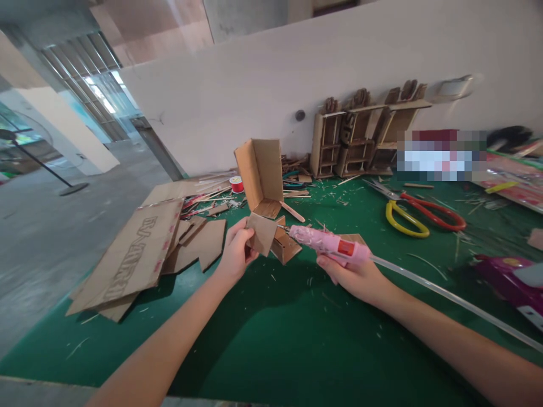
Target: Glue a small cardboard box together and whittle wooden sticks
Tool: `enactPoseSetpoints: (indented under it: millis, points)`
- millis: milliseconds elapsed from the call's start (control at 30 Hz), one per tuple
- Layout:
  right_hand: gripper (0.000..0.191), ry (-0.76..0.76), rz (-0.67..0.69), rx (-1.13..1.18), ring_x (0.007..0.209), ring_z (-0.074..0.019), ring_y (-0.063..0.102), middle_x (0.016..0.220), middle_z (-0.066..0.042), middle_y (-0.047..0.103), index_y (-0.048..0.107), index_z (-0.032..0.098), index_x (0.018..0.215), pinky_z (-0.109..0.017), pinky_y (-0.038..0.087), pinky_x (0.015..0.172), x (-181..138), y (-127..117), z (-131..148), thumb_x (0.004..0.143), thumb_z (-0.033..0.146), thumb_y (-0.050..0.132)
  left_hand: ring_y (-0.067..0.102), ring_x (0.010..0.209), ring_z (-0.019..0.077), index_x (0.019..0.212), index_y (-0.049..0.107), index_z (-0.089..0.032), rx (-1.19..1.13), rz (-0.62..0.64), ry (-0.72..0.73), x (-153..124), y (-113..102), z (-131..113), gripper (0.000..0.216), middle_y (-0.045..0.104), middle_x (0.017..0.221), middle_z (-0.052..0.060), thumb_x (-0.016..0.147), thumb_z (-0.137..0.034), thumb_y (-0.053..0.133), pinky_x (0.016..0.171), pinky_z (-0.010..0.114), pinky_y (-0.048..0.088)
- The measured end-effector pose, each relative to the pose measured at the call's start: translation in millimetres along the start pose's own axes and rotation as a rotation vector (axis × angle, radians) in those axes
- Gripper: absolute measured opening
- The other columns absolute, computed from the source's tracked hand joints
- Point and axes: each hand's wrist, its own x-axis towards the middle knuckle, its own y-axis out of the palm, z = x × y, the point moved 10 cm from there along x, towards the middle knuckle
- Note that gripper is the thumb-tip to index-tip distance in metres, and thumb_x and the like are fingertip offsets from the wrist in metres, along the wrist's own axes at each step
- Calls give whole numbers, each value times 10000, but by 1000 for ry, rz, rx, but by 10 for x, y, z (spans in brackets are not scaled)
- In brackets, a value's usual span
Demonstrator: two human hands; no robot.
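Between the thumb and fingers of my left hand (236, 252) is a small square cardboard piece (262, 233), raised above the table. My right hand (354, 277) is wrapped round a pink hot glue gun (328, 243), with a long clear glue stick (445, 291) running out of its back. The gun's nozzle points left, at the right edge of the square; whether it touches cannot be made out. Behind the square lies a small folded cardboard part (286, 247), partly hidden. A taller folded cardboard piece (268, 175) stands upright just beyond.
Cardboard sheets (136, 249) are stacked at the left on the green table (254, 339). Scissors (407, 212) with red and yellow handles lie at the right, near a purple tool (509, 277). Cardboard shelf models (360, 138) stand against the wall. A red spool (236, 184) sits among scraps.
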Motion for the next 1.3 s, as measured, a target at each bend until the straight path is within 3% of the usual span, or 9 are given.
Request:
enactPoseSetpoints:
  millis: [200, 533, 700, 933, 1300]
  points:
    - [303, -34, 16, 11, 656, -179, 592, 468, 25, 476, 514, 235, 658, -290, 474, 605, 16, 11, 72, 876, 443, 488, 298, 314, 41, 706, 479, -184, -15, -12, 7, 0, 8, -6, 100, 399, 457, -82, 736, -279, 473, 297, 143, 185]
    - [303, 56, 13, 47, 549, -168, 553, 471, 17, 496, 553, 244, 657, -276, 429, 492, -5, 15, -35, 843, 481, 524, 283, 329, 37, 741, 503, -182, -29, -21, -22, 2, 16, 24, 114, 408, 483, -76, 714, -291, 485, 318, 158, 179]
    - [266, 72, 4, 26, 593, -185, 577, 486, 15, 495, 601, 240, 725, -281, 449, 516, -6, 9, -13, 832, 475, 535, 294, 339, 40, 754, 504, -184, -32, -26, -49, 0, 16, 54, 117, 407, 502, -74, 708, -291, 487, 323, 159, 177]
    - [237, 7, 3, -21, 632, -159, 584, 726, -20, 641, 640, 214, 846, -269, 470, 567, 0, 13, 27, 836, 432, 547, 256, 341, 30, 747, 505, -178, -55, -28, -53, 6, 8, 57, 115, 375, 489, -80, 702, -283, 492, 330, 147, 174]
    - [234, 42, 23, -41, 605, -166, 577, 696, -17, 632, 629, 224, 811, -273, 476, 547, -25, 33, -7, 832, 442, 546, 227, 322, 22, 738, 486, -179, -95, -19, -72, 15, 29, 85, 112, 372, 461, -88, 700, -283, 500, 350, 155, 210]
